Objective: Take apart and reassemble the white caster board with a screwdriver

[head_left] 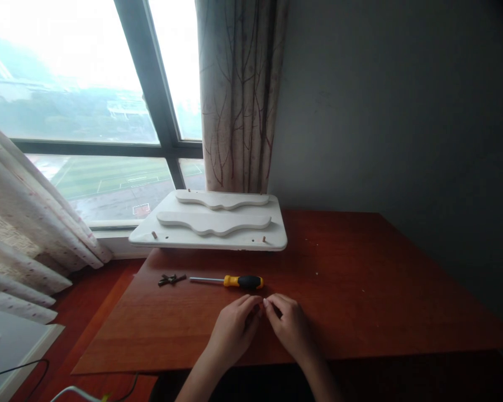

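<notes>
My left hand (237,326) and my right hand (290,326) meet fingertip to fingertip over the front of the reddish-brown table (360,290). Both have their thumbs and fingers pinched; whatever is between them, if anything, is too small or hidden to make out. Just beyond my fingers lies a yellow-and-black screwdriver (243,281), its shaft pointing left. Near its tip is a small pile of dark screws or bolts (171,280). Farther back rests a white board (279,229) carrying two wavy-edged white strips (214,224). Short wooden dowels (154,235) stand up near its corners.
A window (79,100) fills the left side, with a patterned curtain (241,95) beside it and another curtain (20,223) at far left. A grey wall (373,111) rises behind the table. Cables (20,367) show below the table's left front corner.
</notes>
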Demonstrator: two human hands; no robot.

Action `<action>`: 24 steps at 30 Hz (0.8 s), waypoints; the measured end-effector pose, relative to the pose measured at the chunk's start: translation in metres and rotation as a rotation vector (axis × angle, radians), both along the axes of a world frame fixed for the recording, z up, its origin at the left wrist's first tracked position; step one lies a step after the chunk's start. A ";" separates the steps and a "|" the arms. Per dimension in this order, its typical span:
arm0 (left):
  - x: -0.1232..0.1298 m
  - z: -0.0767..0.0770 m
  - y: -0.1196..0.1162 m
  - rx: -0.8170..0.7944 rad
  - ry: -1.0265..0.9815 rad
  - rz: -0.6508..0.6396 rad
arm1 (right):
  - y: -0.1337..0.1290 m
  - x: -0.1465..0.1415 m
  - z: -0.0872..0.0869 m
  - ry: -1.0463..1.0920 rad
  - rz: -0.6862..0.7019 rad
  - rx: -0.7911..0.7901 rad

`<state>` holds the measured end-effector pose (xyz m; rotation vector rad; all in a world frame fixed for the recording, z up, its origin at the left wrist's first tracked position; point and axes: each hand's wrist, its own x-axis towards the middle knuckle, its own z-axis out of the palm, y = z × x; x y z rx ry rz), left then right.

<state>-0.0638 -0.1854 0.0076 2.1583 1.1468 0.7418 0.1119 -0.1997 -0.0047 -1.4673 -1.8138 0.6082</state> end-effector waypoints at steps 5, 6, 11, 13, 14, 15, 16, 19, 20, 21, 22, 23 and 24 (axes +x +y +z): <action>0.000 0.001 0.000 0.014 -0.014 0.004 | 0.000 0.000 -0.001 -0.007 -0.001 0.011; 0.000 0.000 0.001 0.016 -0.015 0.003 | 0.000 0.000 -0.001 -0.006 -0.002 0.014; 0.000 -0.001 0.001 0.004 -0.011 0.003 | 0.001 0.000 -0.003 -0.005 0.004 0.010; 0.001 0.000 0.000 -0.002 -0.012 0.004 | 0.001 0.000 -0.003 -0.002 0.004 0.005; 0.001 0.000 0.000 -0.003 -0.012 0.004 | 0.001 0.000 -0.003 -0.001 0.003 0.004; 0.001 0.001 0.000 -0.004 -0.011 0.006 | 0.001 0.000 -0.003 0.000 0.003 0.004; 0.001 0.002 0.000 -0.005 -0.010 0.008 | 0.000 0.000 -0.002 0.000 0.002 0.004; 0.001 0.002 0.001 -0.003 -0.008 0.012 | 0.000 -0.001 0.000 0.006 0.005 0.004; 0.000 0.002 0.000 -0.002 -0.008 0.012 | 0.000 -0.001 0.000 0.008 0.005 0.004; 0.000 0.002 0.000 -0.002 -0.009 0.011 | 0.000 -0.001 0.000 0.012 0.004 0.004; 0.000 0.001 0.000 -0.003 -0.009 0.010 | 0.000 -0.001 0.000 0.016 0.003 0.004; 0.000 0.001 0.000 -0.005 -0.009 0.009 | 0.000 -0.001 0.000 0.020 0.003 0.004; 0.000 0.000 0.000 -0.007 -0.009 0.006 | 0.000 -0.001 0.000 0.024 0.003 0.002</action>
